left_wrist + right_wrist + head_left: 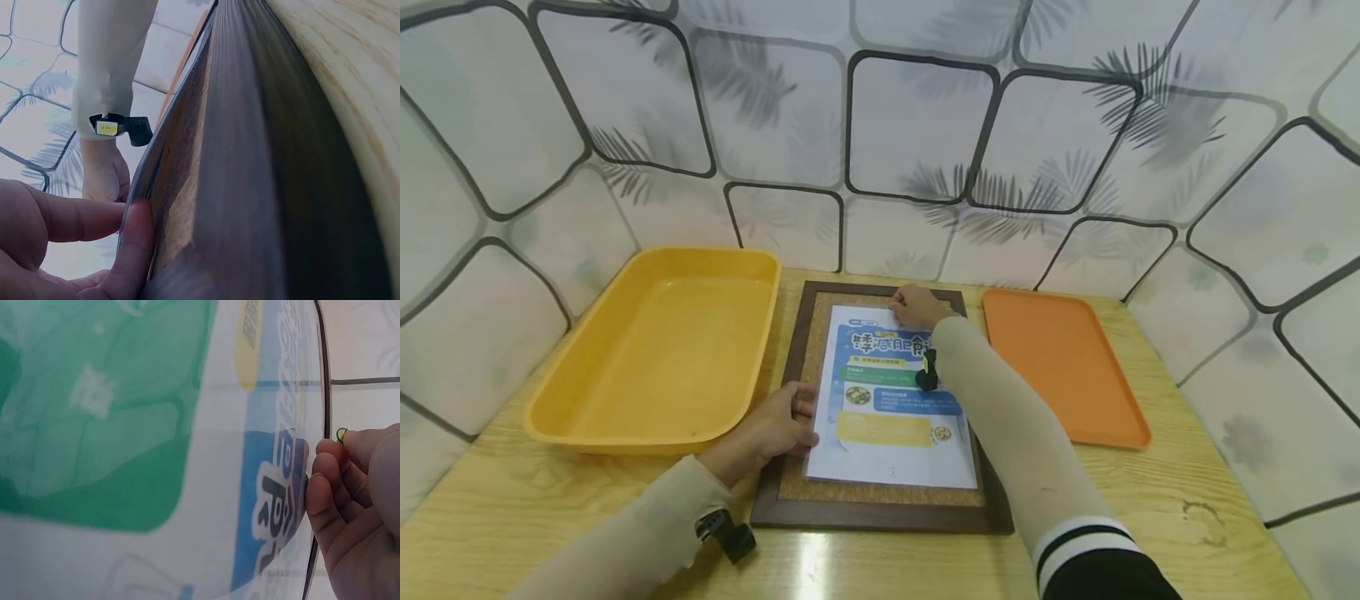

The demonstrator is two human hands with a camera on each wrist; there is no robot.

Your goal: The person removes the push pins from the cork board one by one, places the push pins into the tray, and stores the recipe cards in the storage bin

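A printed glossy sheet (887, 467) with blue, green and yellow blocks lies over a brown-framed cork board (880, 515). At the sheet's left edge my left hand (775, 425) pinches it between thumb and finger; in the left wrist view that edge stands raised off the cork (181, 212). My right hand (917, 307) is at the top edge of the sheet, fingers curled. Between its thumb and finger, the right wrist view shows a small round green-rimmed piece (342, 435), mostly covered, its kind unclear. Fingertips of that hand touch or nearly touch the sheet.
A deep yellow tray (692, 350) stands left of the board, close to my left forearm. To the right lies a flat orange tray (1060, 367). The wooden table (1157, 492) meets patterned wall panels (917, 125) at the back and sides.
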